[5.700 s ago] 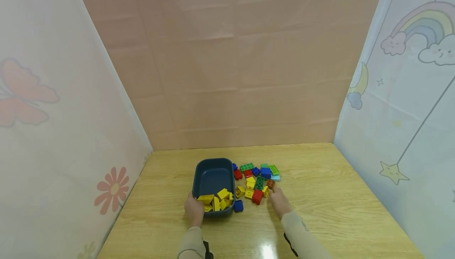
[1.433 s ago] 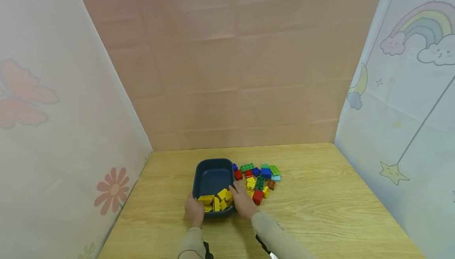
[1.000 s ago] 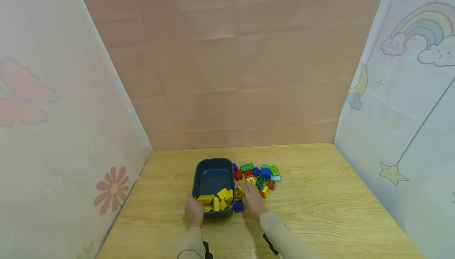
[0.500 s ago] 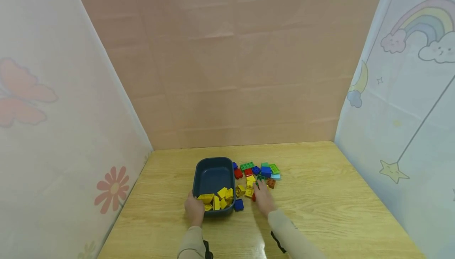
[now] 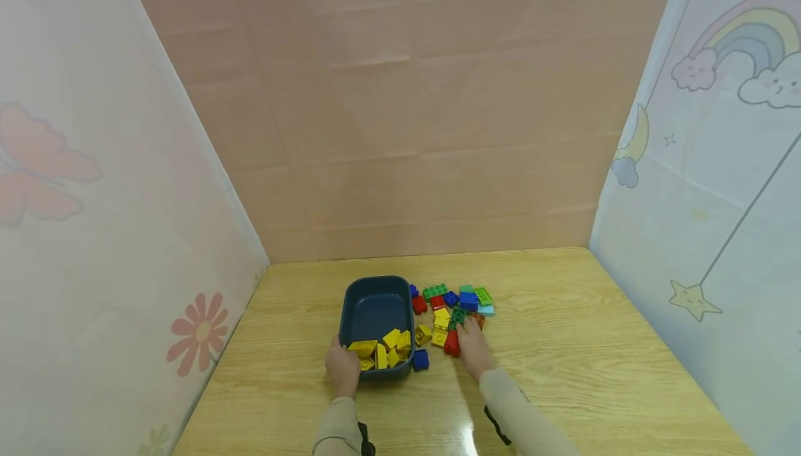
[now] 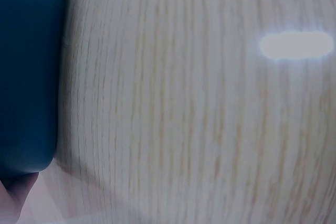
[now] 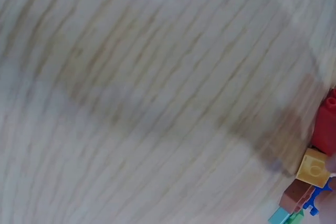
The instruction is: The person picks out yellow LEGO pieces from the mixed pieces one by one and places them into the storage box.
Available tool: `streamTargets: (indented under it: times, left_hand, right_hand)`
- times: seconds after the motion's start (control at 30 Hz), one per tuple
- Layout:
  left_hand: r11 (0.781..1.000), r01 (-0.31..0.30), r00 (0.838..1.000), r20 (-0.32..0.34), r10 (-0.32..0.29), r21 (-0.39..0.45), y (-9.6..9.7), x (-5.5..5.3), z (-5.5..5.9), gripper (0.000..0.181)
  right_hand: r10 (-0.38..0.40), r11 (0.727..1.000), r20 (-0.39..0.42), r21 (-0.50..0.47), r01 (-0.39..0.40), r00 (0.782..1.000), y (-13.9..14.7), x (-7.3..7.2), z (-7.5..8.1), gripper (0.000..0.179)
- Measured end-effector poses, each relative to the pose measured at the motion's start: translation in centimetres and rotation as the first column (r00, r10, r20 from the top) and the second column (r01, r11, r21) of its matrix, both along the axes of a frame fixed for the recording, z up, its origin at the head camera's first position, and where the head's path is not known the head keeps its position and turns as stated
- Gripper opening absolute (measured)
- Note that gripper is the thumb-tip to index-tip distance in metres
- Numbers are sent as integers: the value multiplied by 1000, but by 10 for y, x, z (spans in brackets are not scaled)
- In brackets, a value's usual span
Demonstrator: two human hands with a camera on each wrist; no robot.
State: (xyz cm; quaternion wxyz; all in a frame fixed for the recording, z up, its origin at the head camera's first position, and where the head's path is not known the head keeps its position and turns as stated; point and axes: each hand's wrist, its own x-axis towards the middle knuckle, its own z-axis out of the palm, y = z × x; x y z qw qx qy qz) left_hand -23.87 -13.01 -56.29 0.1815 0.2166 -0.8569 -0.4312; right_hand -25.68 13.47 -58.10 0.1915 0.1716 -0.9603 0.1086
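In the head view, a dark blue plastic box (image 5: 378, 279) holds several yellow toy bricks (image 5: 363, 349) at its near end. My left hand (image 5: 342, 367) grips the box's near left side; its fingers also show under the box corner (image 6: 29, 103) in the left wrist view. My right hand (image 5: 475, 350) reaches into the loose bricks, beside a red brick (image 5: 452, 343) and a dark green one (image 5: 458, 318). In the right wrist view its fingertips (image 7: 329, 203) are right at a yellow brick (image 7: 313, 168), which the hand hides in the head view. I cannot tell whether they pinch it.
Loose bricks lie right of the box: yellow ones (image 5: 440, 338), a blue one (image 5: 421, 359) near its front corner, a green one (image 5: 434, 292), a larger blue one (image 5: 468, 301) and a brown one (image 5: 479, 319). Hanging sheets enclose the wooden table (image 5: 563, 352).
My right hand has moved from the box's right edge rightward across the bricks to the red and green ones. The left hand and the box have stayed in place.
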Motion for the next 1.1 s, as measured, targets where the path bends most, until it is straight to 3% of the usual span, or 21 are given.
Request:
streamTargets:
  times: [0.13, 0.4, 0.83, 1.1]
  left_hand:
    - [1000, 3, 1000, -1, -3, 2, 0, 0, 0, 37]
    - [1000, 3, 1000, -6, -3, 6, -1, -2, -1, 37]
    - [1000, -2, 1000, -2, 2, 22, 0, -1, -2, 38]
    - [1000, 0, 1000, -18, 0, 14, 0, 0, -2, 37]
  right_hand:
    - [16, 1000, 0, -22, -16, 1000, 3, 3, -1, 29]
    - [-11, 1000, 85, 2, 11, 996, 4, 4, -1, 29]
    - [-70, 998, 96, 15, 69, 993, 4, 7, 1, 36]
    - [-43, 999, 19, 24, 43, 999, 8, 6, 0, 32]
